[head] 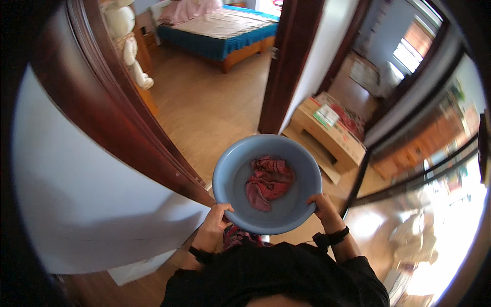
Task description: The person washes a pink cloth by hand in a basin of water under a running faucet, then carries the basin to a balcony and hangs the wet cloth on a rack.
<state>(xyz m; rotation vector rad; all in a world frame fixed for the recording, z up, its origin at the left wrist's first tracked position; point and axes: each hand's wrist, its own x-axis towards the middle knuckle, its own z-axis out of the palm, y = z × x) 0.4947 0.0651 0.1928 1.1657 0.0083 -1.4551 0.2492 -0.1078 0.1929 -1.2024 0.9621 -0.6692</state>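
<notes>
In front of my body is a round blue-grey plastic basin [234, 161], held up off the floor. A crumpled red patterned cloth [270, 180] lies in what looks like shallow water at its bottom. My left hand [215, 219] grips the near left rim, with the thumb over the edge. On the right rim, my right hand [325, 209] holds on the same way, fingers hidden beneath. Both wrists wear black bands.
A dark red wooden door frame [126, 111] stands close on the left, beside a white wall [96, 184]. Through the doorway is a bed [215, 38]. A cardboard box [326, 134] bearing writing sits on the floor at right, near a dark-framed glass panel [406, 153].
</notes>
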